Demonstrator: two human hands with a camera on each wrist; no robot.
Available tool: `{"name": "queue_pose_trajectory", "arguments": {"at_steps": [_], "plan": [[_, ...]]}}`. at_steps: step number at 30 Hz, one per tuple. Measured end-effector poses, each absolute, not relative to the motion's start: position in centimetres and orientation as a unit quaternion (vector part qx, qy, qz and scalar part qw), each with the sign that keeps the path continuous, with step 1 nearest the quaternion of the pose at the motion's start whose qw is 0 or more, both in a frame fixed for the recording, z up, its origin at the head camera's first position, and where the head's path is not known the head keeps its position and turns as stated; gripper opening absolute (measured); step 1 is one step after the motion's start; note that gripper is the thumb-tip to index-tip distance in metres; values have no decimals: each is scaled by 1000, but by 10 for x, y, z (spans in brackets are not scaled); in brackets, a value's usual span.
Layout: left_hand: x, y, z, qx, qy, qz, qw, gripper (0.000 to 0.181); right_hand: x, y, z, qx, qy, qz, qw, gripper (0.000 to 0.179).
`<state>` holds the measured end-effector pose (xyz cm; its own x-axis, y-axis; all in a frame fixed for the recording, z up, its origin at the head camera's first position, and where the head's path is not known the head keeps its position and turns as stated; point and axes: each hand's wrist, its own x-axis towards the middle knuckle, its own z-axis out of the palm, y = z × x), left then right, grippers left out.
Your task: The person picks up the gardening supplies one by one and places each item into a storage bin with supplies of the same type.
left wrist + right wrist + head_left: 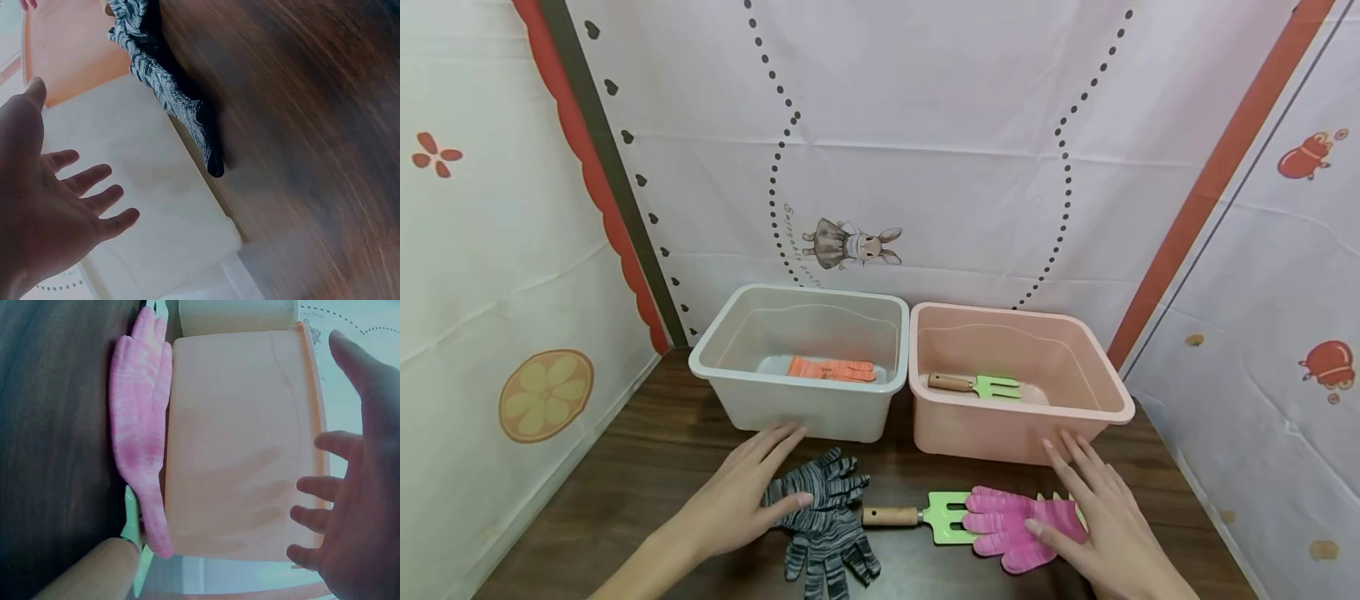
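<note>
My left hand (745, 492) hovers with fingers spread over a pair of black-and-grey knit gloves (827, 508). In the left wrist view a glove (169, 94) lies on the table before the pale bin. My right hand (1101, 508) is spread beside a pink knit glove (1007, 525), its thumb overlapping the glove in the head view. Under that glove is a green garden hand tool (943, 508) with slots and a wooden handle (890, 517). Another wooden handle (94, 575) and green metal show by the glove's cuff in the right wrist view. Neither hand holds anything.
Behind the hands stand a pale grey bin (797, 408) with an orange glove (831, 369) inside and a pink bin (992, 433) holding a green hand fork (996, 387). Printed cloth (925, 167) walls off the back and sides of the dark wooden table (625, 500).
</note>
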<state>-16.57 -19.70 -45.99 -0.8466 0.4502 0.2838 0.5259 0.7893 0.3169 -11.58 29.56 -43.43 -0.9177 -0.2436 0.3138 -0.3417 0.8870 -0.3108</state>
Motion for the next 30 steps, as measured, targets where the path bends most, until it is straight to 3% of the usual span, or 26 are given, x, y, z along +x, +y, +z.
{"name": "queue_pose_trajectory", "arguments": {"at_steps": [8,13,30], "plan": [[-167,-190,-456,-274,-932,-223,81,80,-114,301,-423,174,-947,242,122,97],[-169,-180,-453,-285,-929,-230,63,81,-110,307,-416,171,-941,270,113,86],[-191,-135,-449,-315,-876,-362,-43,75,-110,332,-391,282,-860,389,172,66]]}}
